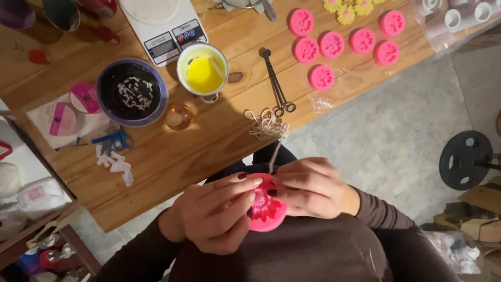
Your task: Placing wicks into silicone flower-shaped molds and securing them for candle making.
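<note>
Left hand (216, 214) cupped pink mould (267, 211) | right hand (308, 188) pinched wick (275, 154) at it | risk: wick slipping free, loose grip.

I sit at a wooden table (219, 141) on the left; pale grey floor tiles (386, 130) spread right, dimly lit.

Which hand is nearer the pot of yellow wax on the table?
Left. The left hand sits almost straight below the pot of yellow wax; the right hand is farther off to the side. Both hold the pink mould.
</note>
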